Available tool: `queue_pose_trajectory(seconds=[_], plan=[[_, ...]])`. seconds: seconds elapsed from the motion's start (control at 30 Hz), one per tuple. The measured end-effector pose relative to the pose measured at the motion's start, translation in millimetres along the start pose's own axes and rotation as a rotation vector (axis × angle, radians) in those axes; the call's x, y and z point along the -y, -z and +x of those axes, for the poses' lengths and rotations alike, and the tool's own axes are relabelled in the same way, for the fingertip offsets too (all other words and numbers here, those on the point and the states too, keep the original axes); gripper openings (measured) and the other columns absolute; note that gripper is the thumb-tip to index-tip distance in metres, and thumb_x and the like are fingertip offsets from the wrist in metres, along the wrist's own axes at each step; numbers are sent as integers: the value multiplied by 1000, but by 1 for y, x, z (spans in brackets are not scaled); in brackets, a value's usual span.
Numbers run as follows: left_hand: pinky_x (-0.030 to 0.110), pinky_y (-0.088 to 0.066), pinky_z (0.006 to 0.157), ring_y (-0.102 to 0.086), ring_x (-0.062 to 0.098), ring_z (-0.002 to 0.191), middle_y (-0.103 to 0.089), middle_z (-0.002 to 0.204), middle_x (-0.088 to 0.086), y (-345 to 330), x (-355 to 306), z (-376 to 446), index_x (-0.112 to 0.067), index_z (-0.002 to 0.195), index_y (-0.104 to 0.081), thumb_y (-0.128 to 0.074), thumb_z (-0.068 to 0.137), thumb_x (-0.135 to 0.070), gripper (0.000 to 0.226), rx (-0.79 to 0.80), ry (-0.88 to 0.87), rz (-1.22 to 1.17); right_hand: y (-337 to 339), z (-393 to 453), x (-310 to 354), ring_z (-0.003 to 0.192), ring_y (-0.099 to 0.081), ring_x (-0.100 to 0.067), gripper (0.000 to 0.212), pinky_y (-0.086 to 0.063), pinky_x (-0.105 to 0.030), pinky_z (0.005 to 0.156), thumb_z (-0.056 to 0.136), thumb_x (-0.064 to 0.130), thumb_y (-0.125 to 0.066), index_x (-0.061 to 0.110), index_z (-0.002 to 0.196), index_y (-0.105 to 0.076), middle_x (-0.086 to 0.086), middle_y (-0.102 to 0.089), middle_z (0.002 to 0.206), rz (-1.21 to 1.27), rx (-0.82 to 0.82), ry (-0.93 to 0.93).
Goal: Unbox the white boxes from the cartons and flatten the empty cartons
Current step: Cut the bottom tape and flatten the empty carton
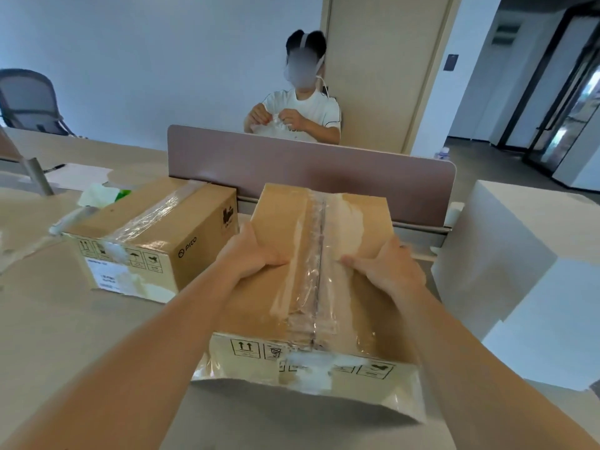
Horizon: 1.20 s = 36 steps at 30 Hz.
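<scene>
A brown carton (311,358), sealed along its top seam with clear tape, sits on the table right in front of me, its far end raised. My left hand (251,251) grips its upper left edge, fingers curled onto the top. My right hand (386,266) lies on the top right of the seam, thumb pointing toward the tape. A second taped carton (152,245) marked PICO stands to the left, untouched. Two white boxes are stacked at the right, the upper one (519,248) and a lower one (548,349).
A mauve desk divider (308,164) runs across behind the cartons. Another person (302,112) sits beyond it, handling something white. Crumpled tape (69,219), a pale green packet (100,194) and paper lie at the left. An office chair (29,102) stands far left.
</scene>
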<state>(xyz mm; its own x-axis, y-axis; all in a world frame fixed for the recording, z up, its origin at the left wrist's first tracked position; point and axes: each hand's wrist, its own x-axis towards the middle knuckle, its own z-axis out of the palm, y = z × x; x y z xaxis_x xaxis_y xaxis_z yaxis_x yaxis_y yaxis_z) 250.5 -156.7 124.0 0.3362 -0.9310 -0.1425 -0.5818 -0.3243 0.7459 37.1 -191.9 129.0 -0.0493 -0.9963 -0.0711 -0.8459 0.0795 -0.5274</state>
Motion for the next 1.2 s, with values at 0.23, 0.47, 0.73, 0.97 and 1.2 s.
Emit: queue_pose_trajectory(seconds=[0.23, 0.47, 0.73, 0.97, 1.2], plan=[[45, -41, 100, -44, 31, 123, -36, 141, 12, -25, 25, 36, -11, 146, -9, -76, 72, -39, 104, 14, 23, 77, -35, 23, -5, 134, -34, -36, 112, -37, -47, 103, 70, 61, -67, 12, 148, -4, -14, -18, 152, -29, 37, -46], [38, -44, 86, -52, 31, 113, -47, 132, 12, -42, 46, 74, -17, 144, -14, -72, 72, -50, 98, 105, 48, 149, -66, 46, -8, 126, -42, -33, 89, -39, -44, 99, 78, 62, -58, 10, 142, -23, -12, -32, 143, -148, 102, -101], [48, -25, 109, -20, 31, 139, -13, 153, 10, -40, 48, 81, -8, 148, -9, -53, 80, -64, 99, 99, -111, 526, -74, 44, -6, 137, -30, -32, 85, -21, -49, 112, 84, 69, -37, 11, 144, -26, -11, -24, 152, -502, 9, -50], [44, -28, 109, -34, 26, 131, -39, 141, 9, -61, 13, 55, -11, 135, -39, -47, 90, -49, 60, 188, -530, 729, -45, 6, -28, 128, -40, -28, 49, -27, -39, 109, 94, 46, -39, 13, 131, -45, -9, -46, 137, -479, -12, 54], [40, -34, 106, -42, 23, 126, -47, 134, 5, -129, -48, -15, -12, 132, -45, -50, 89, -47, 55, 365, -875, 727, 16, -60, -96, 124, -45, -26, 41, -37, -35, 99, 97, 34, -39, 10, 129, -48, -9, -49, 132, -455, -13, -175]])
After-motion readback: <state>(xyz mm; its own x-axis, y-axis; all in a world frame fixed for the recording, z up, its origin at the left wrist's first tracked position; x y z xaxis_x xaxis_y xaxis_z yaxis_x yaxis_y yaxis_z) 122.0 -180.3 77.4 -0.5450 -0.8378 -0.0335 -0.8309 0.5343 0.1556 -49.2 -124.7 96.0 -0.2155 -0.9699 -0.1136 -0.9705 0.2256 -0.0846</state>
